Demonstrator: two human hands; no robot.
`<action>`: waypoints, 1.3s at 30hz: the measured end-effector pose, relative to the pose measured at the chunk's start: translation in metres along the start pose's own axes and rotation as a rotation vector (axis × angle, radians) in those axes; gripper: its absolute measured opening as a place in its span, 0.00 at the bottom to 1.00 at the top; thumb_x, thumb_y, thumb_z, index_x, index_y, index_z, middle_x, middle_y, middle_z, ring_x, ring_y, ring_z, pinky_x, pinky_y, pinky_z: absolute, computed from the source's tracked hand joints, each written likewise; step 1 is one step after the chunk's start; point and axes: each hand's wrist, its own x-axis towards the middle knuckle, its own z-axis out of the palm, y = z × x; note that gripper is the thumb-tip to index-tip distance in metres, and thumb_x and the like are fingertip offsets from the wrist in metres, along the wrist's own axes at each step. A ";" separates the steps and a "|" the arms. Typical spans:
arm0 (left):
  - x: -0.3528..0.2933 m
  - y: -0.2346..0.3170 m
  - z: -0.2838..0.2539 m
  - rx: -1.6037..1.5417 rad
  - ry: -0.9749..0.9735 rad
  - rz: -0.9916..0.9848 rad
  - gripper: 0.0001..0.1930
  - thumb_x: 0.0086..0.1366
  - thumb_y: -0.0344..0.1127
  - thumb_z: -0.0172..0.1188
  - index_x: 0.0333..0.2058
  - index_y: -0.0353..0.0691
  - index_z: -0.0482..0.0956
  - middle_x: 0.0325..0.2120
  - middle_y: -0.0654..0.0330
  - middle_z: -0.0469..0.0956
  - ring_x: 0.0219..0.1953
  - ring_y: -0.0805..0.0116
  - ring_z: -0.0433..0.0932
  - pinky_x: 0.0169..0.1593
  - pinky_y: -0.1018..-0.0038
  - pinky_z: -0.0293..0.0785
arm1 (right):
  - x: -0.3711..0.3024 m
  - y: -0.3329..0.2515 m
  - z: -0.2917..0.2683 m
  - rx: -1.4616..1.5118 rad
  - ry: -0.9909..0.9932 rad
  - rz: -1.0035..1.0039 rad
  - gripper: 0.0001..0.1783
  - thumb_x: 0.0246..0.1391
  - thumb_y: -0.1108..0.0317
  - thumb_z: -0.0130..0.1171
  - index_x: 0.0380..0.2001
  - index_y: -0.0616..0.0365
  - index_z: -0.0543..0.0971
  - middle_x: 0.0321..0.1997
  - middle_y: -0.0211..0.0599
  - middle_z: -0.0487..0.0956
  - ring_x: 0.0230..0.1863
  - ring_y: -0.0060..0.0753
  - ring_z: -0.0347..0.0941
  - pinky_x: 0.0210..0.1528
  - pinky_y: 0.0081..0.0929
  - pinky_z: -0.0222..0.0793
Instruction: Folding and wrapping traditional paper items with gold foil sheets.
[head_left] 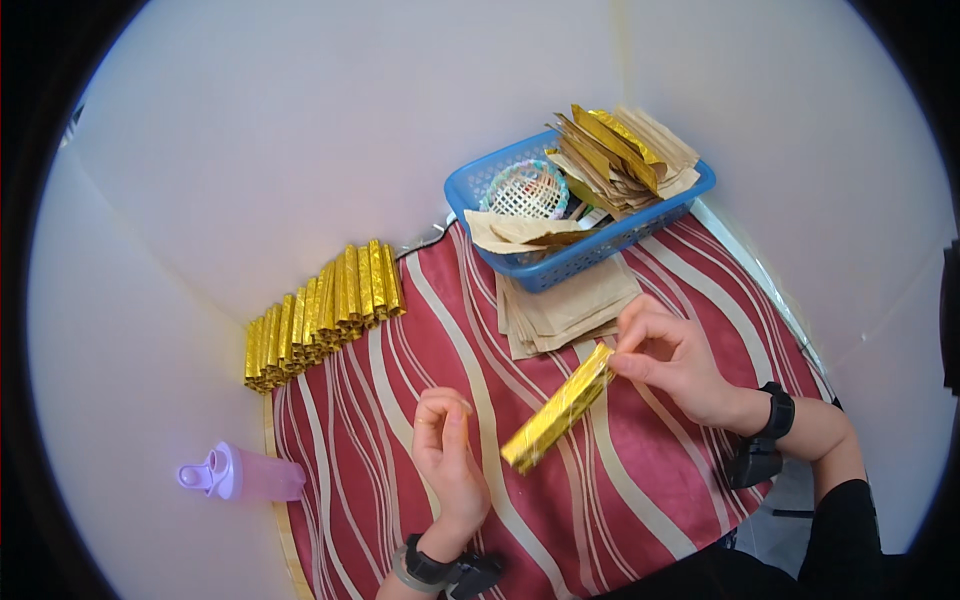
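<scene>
My right hand (668,362) pinches the upper right end of a long, narrow gold foil paper stick (558,408), folded into a squared tube. The stick slants down to the left above the striped cloth, and its lower end is free. To the left of that end, my left hand (450,450) is closed, thumb pressed against curled fingers. Whatever it may hold is too small to make out. Beyond the right hand, a stack of brown paper sheets (560,305) lies on the cloth, partly under the basket.
A blue plastic basket (590,250) holds folded brown and gold papers (620,160) and a small woven basket (527,190). Many finished-looking gold sticks (325,310) are piled along the left wall. A purple bottle (240,474) lies at the left edge of the red striped cloth (390,370).
</scene>
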 end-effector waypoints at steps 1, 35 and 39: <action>-0.001 -0.002 -0.003 -0.035 0.095 0.023 0.01 0.63 0.27 0.52 0.33 0.37 0.71 0.35 0.63 0.66 0.38 0.75 0.65 0.44 0.80 0.62 | 0.001 0.001 0.000 0.050 0.076 -0.003 0.04 0.53 0.72 0.62 0.29 0.59 0.78 0.38 0.26 0.65 0.37 0.13 0.63 0.37 0.12 0.59; -0.001 0.000 0.001 0.181 0.149 -0.010 0.05 0.54 0.20 0.64 0.30 0.35 0.80 0.33 0.62 0.74 0.38 0.75 0.67 0.39 0.80 0.64 | -0.002 -0.001 0.010 0.120 0.215 0.097 0.05 0.53 0.73 0.61 0.26 0.60 0.76 0.37 0.27 0.65 0.40 0.18 0.62 0.45 0.18 0.57; -0.002 -0.001 0.000 0.245 0.113 0.024 0.06 0.54 0.19 0.64 0.30 0.34 0.80 0.34 0.62 0.74 0.40 0.74 0.67 0.41 0.79 0.65 | -0.001 0.007 0.009 0.102 0.241 0.032 0.02 0.53 0.75 0.62 0.29 0.61 0.78 0.37 0.26 0.65 0.36 0.14 0.62 0.37 0.13 0.59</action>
